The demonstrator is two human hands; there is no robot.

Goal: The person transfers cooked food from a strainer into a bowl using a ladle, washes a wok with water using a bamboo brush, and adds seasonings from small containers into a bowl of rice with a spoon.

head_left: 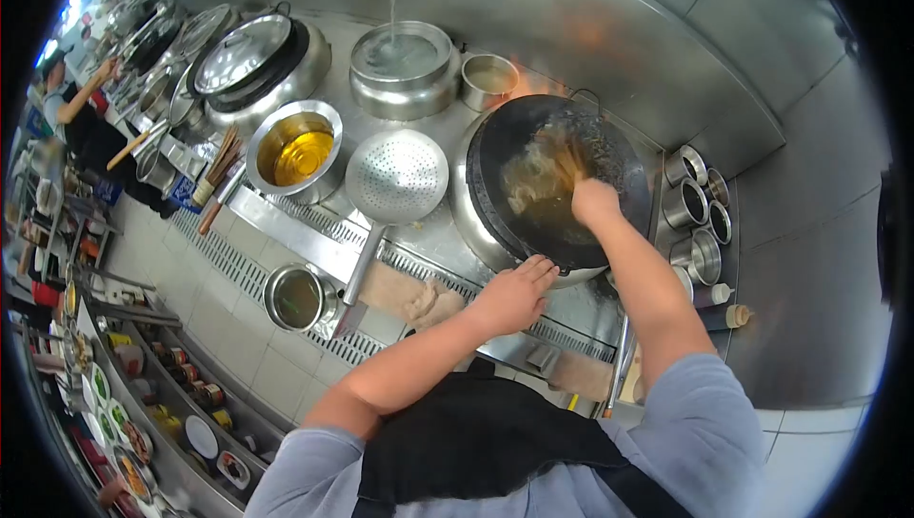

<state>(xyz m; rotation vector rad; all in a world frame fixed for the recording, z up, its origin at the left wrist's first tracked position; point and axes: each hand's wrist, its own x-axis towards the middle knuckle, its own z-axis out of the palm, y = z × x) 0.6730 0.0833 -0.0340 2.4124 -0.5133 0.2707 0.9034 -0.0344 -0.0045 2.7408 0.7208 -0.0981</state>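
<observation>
A brown bundled-stick brush (568,162) is gripped in the right hand (595,203), inside a round black metal wok (624,170). The left hand (517,295) is laid at the wok's near side; whether anything is gripped cannot be told. The brush seems light, springy, best held at its top.

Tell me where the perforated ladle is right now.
In the head view, the perforated ladle sits left of the black wok, just right of the metal pot of yellow liquid, its handle pointing toward the picture's bottom.
</observation>
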